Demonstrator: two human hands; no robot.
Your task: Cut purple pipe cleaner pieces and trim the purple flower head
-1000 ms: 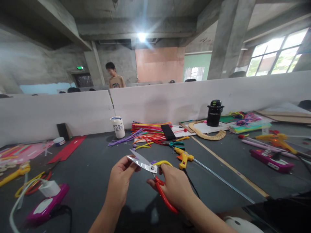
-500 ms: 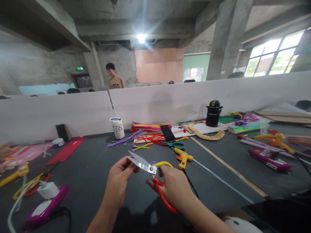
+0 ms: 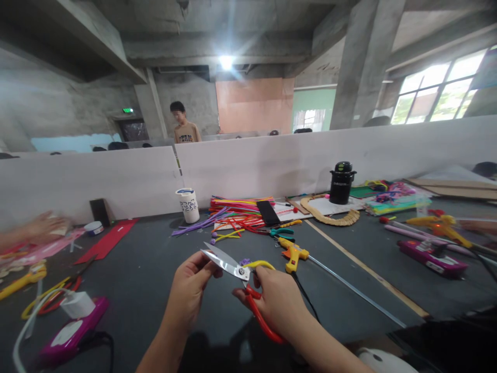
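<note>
My right hand (image 3: 281,298) grips a pair of scissors (image 3: 227,261) with one yellow and one red handle. The blades point up and left, slightly apart. Close to the blades is my left hand (image 3: 190,282), its thumb and fingers pinched together; whatever sits between them is hidden or too small to make out. A small curled purple piece (image 3: 244,262) shows just behind the scissors' pivot. Beyond the hands lie yellow pipe cleaners (image 3: 229,235) with purple ends, and a larger pile of red and orange ones (image 3: 240,210).
A yellow glue gun (image 3: 294,254) with a long clear glue stick lies to the right, near teal-handled pliers (image 3: 283,233). A white cup (image 3: 187,205) and a black bottle (image 3: 341,184) stand by the partition. Purple power strips (image 3: 75,331) and a co-worker's hand (image 3: 39,230) are at the left.
My hands and the scissors have barely moved. At the far left, the co-worker's hand has reached farther in over the pink sheets.
</note>
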